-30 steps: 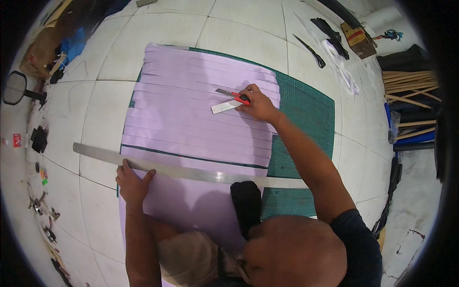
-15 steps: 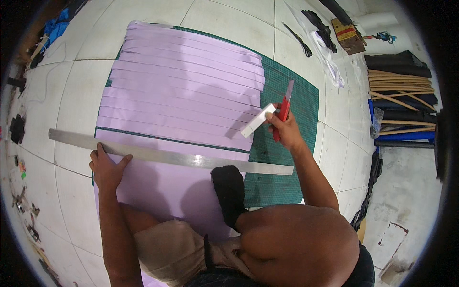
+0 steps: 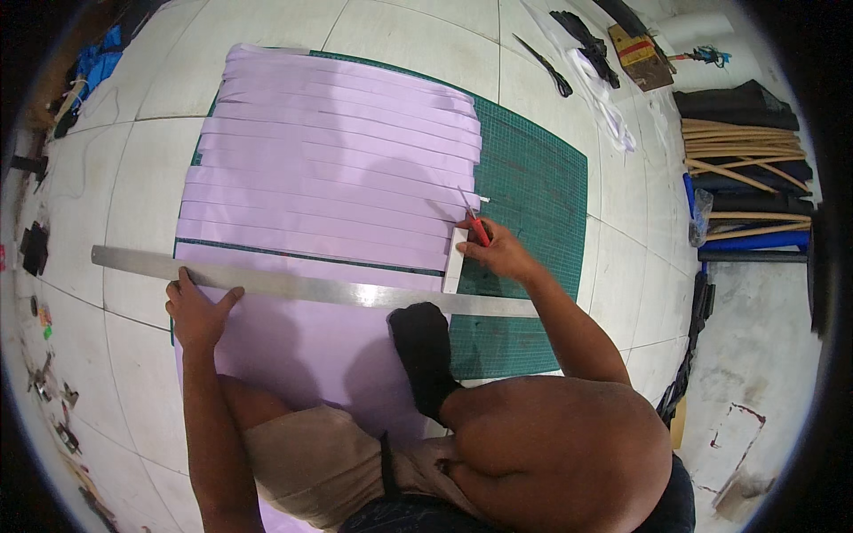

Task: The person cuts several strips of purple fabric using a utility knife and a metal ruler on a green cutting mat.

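A long metal ruler (image 3: 355, 293) lies across a lilac sheet (image 3: 275, 342) and the green cutting mat (image 3: 533, 204). On its left part my left hand (image 3: 200, 311) presses down, fingers and thumb spread. My right hand (image 3: 498, 250) is closed around a red utility knife (image 3: 480, 229), its blade out and pointing away. The same hand pinches a narrow white block (image 3: 454, 262), whose near end meets the far edge of the ruler at the sheet's right side. Beyond the ruler, several cut lilac strips (image 3: 338, 160) lie side by side, with a narrow gap before them.
My foot in a black sock (image 3: 419, 346) rests on the sheet close to the ruler. Scissors (image 3: 546, 67) lie on the tiled floor beyond the mat, near black and white material. Rolls and brown tubes (image 3: 742, 147) are stacked at the right. Small items are scattered at the far left.
My right hand has come left and nearer, bringing the white block down from the air to the ruler's edge. The knife has tipped leftward. My left hand stays on the ruler.
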`<state>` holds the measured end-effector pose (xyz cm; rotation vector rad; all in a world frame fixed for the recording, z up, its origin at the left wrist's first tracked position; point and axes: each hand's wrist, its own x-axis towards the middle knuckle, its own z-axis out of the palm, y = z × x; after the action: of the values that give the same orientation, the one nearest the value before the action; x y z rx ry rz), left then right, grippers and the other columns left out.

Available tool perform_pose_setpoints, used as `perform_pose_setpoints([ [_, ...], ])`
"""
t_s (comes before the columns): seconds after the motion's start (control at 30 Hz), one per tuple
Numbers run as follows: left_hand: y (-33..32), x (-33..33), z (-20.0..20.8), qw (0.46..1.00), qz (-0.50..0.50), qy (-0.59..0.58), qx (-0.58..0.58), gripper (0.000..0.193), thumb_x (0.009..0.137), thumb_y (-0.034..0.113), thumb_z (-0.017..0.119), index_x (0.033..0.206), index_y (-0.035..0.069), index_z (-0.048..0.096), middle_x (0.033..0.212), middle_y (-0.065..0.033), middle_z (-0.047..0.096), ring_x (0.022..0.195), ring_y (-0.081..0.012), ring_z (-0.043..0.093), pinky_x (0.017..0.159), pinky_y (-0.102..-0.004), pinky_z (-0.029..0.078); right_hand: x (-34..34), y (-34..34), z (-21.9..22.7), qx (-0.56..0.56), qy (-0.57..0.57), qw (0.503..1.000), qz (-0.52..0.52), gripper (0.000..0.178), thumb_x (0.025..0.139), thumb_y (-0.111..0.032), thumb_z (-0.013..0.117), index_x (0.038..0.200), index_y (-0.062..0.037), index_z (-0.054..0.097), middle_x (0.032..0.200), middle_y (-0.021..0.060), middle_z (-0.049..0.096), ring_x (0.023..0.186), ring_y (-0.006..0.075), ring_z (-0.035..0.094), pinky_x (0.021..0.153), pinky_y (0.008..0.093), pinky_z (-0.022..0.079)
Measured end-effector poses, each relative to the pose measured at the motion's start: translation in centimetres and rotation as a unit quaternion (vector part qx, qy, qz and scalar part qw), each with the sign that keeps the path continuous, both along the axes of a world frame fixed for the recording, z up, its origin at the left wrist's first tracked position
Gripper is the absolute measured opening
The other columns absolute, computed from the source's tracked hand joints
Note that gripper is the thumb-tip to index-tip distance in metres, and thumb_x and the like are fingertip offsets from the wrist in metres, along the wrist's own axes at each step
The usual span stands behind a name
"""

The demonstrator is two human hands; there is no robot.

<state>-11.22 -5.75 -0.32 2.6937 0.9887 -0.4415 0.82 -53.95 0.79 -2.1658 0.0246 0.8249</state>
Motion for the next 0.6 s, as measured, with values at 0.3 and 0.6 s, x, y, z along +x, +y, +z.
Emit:
perform_pose_setpoints([
  [0.3, -0.2, 0.3, 0.2, 1.000, -0.005, 0.017, -0.011, 0.115, 0.067, 0.053, 0.083, 0.150, -0.001, 0.026, 0.145, -0.0231, 0.034, 0.127, -0.0427, 0.042, 0.100, -0.0520, 0.045, -0.9, -0.6, -1.8, -0.040, -0.021, 0.999, -0.019, 0.055, 0.086, -0.035, 0.077, 0.126, -0.0025, 0.059, 0.111, 0.0114, 0.066, 0.101, 0.0204, 0.062, 0.093, 0.0357, 0.049],
  [0.6, -0.5, 0.3, 0.1, 1.000, -0.006, 0.012, -0.016, 0.113, 0.067, 0.053, 0.082, 0.150, -0.001, 0.027, 0.143, -0.0228, 0.035, 0.127, -0.0421, 0.042, 0.100, -0.0524, 0.045, -1.2, -1.1, -2.1, -0.004, -0.037, 0.999, -0.029, 0.053, 0.087, -0.032, 0.078, 0.128, -0.0032, 0.059, 0.109, 0.0092, 0.066, 0.101, 0.0171, 0.061, 0.090, 0.0326, 0.049],
])
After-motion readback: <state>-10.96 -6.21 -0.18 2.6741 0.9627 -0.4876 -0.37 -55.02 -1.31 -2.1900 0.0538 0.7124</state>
